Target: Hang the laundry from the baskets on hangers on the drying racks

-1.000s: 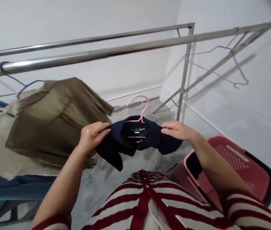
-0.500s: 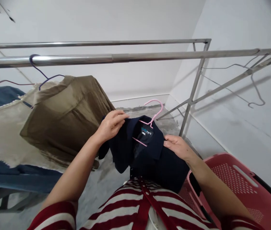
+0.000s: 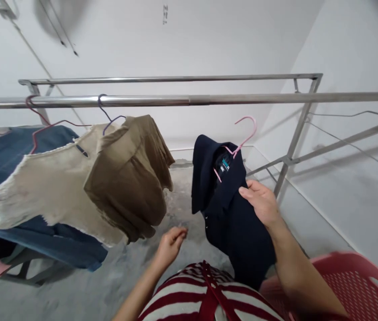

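Note:
A navy collared shirt [image 3: 238,218] hangs on a pink hanger [image 3: 253,127], whose hook rises free in the air below the metal rail. My right hand [image 3: 263,203] grips the shirt at its shoulder, thumb on top of the cloth. The inside of the collar shows a label with blue and white lettering. My left hand [image 3: 172,243] is apart from the shirt, low and to its left, with its fingers curled closed and nothing visible in them. Left of the shirt, an olive-brown garment [image 3: 131,178] hangs from a dark purple hanger [image 3: 102,104].
A metal rail [image 3: 242,99] runs across in front. A cream garment [image 3: 48,178] and a blue garment [image 3: 41,138] hang at the left. A pink perforated basket [image 3: 349,276] stands low at the right. A bare wire hanger [image 3: 349,115] hangs on the right side bar.
My left hand has let go of the navy shirt and dropped lower. My right hand has lifted the shirt on its hanger toward the rail. The view has swung to the left.

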The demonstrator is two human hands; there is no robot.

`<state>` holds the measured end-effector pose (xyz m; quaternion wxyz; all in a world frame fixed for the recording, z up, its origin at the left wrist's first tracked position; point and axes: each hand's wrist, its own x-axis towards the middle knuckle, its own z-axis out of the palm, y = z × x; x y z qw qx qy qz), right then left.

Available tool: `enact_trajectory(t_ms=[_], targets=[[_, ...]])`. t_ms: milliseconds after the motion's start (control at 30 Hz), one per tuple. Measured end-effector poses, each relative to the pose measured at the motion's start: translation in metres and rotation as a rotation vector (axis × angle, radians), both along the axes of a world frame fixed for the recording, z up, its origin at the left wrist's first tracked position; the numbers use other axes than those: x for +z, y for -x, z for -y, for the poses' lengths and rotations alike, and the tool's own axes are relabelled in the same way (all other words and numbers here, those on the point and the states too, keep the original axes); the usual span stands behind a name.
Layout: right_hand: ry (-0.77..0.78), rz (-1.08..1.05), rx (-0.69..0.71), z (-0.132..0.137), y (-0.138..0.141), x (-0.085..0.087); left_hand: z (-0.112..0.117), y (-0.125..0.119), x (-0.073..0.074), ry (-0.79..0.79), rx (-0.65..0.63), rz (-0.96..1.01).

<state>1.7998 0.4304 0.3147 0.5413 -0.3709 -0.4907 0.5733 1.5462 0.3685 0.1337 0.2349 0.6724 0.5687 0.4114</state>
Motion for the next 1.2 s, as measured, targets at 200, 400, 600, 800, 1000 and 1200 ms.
enact_trajectory(t_ms=[200,400,600,800,1000,1200], targets=[[-0.241,0.056,-0.038,-0.044,0.055,0.04,0.017,0.002,-0.005,0.096,-0.018,0.025],[-0.425,0.197,-0.094,-0.075,0.099,0.052,0.018,0.02,-0.01,0.119,0.041,0.077],[-0.406,0.25,-0.123,-0.09,0.129,0.047,0.007,0.032,-0.021,0.081,0.162,0.164],[-0.396,0.305,-0.094,-0.097,0.149,0.036,-0.007,0.037,-0.022,0.106,0.19,0.154],[-0.379,0.293,-0.067,-0.088,0.167,0.027,-0.013,0.025,-0.017,0.151,0.236,-0.084],[-0.494,0.287,0.053,-0.047,0.151,-0.018,-0.023,0.017,-0.031,0.296,0.276,-0.175]])
